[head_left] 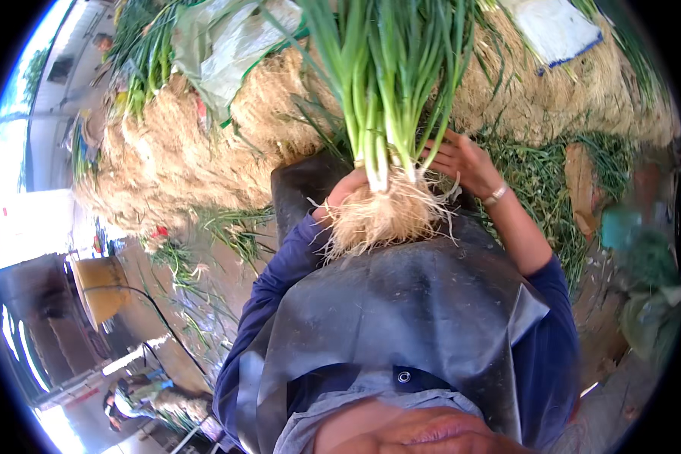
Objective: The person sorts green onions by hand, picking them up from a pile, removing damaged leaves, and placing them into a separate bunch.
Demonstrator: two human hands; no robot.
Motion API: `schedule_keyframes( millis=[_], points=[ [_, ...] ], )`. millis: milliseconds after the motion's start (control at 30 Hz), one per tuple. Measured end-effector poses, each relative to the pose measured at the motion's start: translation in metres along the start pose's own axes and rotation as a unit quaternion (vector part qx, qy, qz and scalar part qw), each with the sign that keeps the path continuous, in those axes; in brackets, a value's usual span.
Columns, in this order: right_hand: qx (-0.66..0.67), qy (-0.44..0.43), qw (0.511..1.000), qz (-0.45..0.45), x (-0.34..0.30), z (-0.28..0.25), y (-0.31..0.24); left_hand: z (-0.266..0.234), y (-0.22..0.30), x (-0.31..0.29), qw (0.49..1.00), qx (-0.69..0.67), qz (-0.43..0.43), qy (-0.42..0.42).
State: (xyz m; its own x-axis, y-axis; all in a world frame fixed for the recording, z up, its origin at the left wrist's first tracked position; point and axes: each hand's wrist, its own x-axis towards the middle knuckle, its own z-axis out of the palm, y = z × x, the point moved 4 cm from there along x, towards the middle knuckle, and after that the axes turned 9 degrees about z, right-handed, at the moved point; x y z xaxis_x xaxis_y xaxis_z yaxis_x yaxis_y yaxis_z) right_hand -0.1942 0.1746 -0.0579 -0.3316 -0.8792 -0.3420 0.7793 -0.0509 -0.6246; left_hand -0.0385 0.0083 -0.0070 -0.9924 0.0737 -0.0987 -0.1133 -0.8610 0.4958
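Observation:
A large bunch of spring onions (386, 98) stands over my lap, green leaves pointing away from me and pale, bushy roots (390, 216) toward me. My left hand (346, 188) grips it from the left at the white stem bases; its fingers are mostly hidden behind the stems and roots. On the right side of the bunch is my right hand (467, 163), its fingers stretched out toward the stalks. The fingertips reach the edge of the stems, and some are partly covered. A dark, shiny apron (401, 295) covers my lap beneath the roots.
Piled spring onions, roots facing me, form a long heap (181, 151) across the far side. A pale plastic sack (242, 45) and a white sack (556, 30) lie on it. Loose green leaves (537, 189) litter the right floor. A yellowish bucket (101, 291) stands left.

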Motion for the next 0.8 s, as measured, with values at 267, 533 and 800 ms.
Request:
schedule_keyframes(
  millis=[267, 533, 800],
  points=[
    [-0.179, 0.097, 0.978, 0.044, 0.057, 0.081, 0.04, -0.016, 0.011, 0.002, 0.809, 0.566, -0.026, 0.155],
    [-0.016, 0.02, 0.994, 0.109, 0.078, 0.089, 0.043, 0.037, 0.043, 0.007, 0.525, 0.825, -0.188, 0.094],
    [0.056, -0.197, 0.979, -0.017, 0.038, 0.075, 0.005, -0.01, 0.203, -0.012, 0.405, 0.826, 0.163, 0.357]
  ],
)
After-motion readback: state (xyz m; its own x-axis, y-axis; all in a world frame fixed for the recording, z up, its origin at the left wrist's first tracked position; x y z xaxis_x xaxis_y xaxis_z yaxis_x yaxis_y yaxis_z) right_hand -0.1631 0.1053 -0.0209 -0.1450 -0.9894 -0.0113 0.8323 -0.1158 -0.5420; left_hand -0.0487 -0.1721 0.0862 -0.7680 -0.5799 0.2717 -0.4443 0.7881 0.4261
